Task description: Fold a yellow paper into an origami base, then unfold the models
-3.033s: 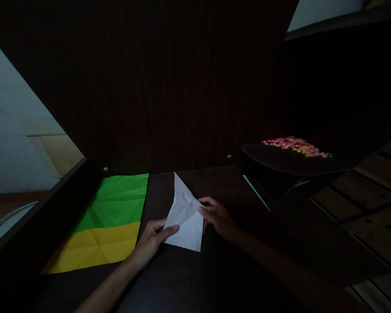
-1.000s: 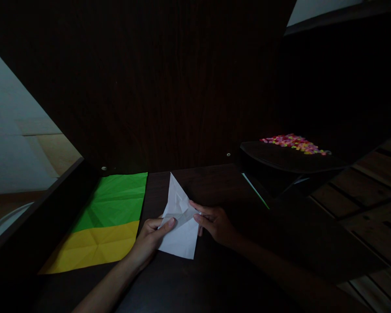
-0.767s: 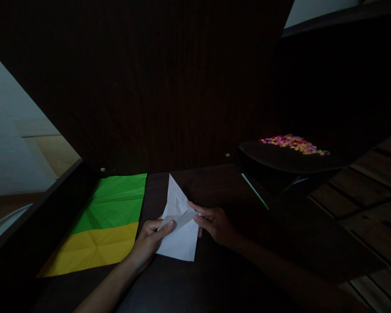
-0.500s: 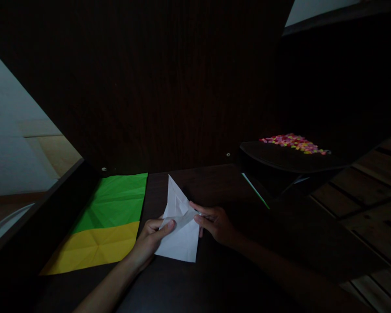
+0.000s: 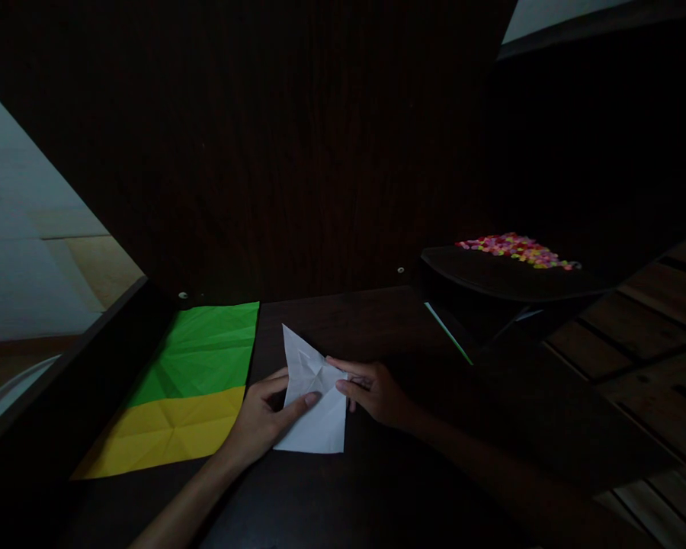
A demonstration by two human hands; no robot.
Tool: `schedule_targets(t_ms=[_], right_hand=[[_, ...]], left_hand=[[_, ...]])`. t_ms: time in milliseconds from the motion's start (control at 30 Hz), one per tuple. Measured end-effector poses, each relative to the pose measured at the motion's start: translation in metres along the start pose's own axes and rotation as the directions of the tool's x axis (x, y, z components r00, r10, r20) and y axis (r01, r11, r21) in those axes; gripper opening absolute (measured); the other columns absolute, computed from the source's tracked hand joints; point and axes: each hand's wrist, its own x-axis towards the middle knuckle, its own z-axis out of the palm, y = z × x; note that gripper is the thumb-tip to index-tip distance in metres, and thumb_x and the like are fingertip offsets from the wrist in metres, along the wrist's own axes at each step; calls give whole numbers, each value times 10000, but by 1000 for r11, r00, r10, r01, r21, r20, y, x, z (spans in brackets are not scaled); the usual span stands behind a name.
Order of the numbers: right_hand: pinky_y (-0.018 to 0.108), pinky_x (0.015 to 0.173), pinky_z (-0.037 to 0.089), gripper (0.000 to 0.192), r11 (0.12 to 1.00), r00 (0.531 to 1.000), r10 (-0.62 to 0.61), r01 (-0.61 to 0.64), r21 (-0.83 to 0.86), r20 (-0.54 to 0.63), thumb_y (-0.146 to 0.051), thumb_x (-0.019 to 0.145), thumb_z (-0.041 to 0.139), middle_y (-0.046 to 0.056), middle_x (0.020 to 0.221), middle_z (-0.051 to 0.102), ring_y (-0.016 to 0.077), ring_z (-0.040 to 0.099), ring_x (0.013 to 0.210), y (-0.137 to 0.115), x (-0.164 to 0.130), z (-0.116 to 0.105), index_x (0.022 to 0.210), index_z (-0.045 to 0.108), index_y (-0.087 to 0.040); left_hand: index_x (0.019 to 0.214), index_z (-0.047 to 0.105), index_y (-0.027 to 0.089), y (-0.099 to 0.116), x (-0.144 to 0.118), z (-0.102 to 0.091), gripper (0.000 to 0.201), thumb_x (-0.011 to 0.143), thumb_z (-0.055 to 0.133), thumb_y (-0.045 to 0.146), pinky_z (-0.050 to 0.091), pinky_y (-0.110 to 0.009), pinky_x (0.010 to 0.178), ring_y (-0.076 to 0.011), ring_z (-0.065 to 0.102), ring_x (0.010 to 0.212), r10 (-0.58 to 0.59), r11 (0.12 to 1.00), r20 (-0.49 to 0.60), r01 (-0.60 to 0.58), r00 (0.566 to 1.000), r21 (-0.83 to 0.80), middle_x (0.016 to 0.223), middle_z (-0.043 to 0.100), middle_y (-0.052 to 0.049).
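Two hands work one sheet on the dark desk (image 5: 377, 488). Left hand (image 5: 263, 419): thumb laid across the white paper (image 5: 314, 419), fingers curled loosely at its left edge, pinning more than gripping. Right hand (image 5: 377, 393): index and middle fingers extended flat onto the paper's right side near the centre creases, remaining fingers curled under; whether the thumb is beneath the sheet cannot be told in this light.

White paper sits between the two hands, near edge toward the person, its pointed tip aimed away toward the back panel. Half a second ago a flap stood raised between the fingertips and the tip reached further back; now the flap lies down and the sheet looks flatter and shorter. Judgement: a fold has just been collapsed onto the desk and both hands are pressing it down, so the crease is probably being set.

Left of the left hand, just beside it but not touching: a creased green-and-yellow sheet (image 5: 188, 389), yellow band nearer, green band farther, unmoved across the frames.

Farther right, well apart from the hands: a thin green strip (image 5: 449, 333) leaning at the foot of a dark raised shelf (image 5: 492, 282), and on top of it a scatter of small multicoloured pieces (image 5: 517, 250), too small to identify.

Back: dark wood panel (image 5: 297, 152).
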Motion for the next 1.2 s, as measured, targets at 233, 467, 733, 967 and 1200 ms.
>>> schedule_targets(t_ms=[233,467,733,967,1200], right_hand=[[245,520,457,459,996,1000,-7,9,-85,17,-326,866,590,21,692,689,125,550,524,0,-1,1,1307,593,-199],[326,696,530,442,989,998,-70,69,-128,-2,-343,860,596,101,1006,737,199,651,759,0,-1,0,1273,621,-188],[303,654,528,446,997,999,-40,40,-73,3,-331,864,592,102,1046,722,177,646,739,0,0,-1,1280,612,-169],[274,557,523,472,995,999,41,-41,91,3,-468,909,511,58,769,690,151,645,590,7,5,-1,1205,650,-127],[273,582,541,389,989,996,73,-65,130,-58,-466,845,579,83,912,710,180,668,731,1,7,-2,1013,706,-140]], left_hand=[[743,750,170,-4,-3,8,224,788,693,382,433,-239,559,-184,568,668,-115,988,43,118,992,-100,751,687,-57],[663,707,160,-5,-3,10,289,808,666,407,392,-225,560,-142,502,608,-101,990,83,108,991,-88,674,631,-17],[716,731,161,-7,-4,12,283,854,625,384,395,-226,556,-146,527,608,-43,999,78,45,996,-26,696,654,-20],[785,727,167,-8,-6,14,269,918,548,319,463,-246,652,-166,610,663,75,972,103,-96,992,214,756,707,-34],[949,722,186,-19,-15,14,177,829,596,154,488,-349,907,-250,649,987,218,838,271,-322,938,440,1059,723,-87]])
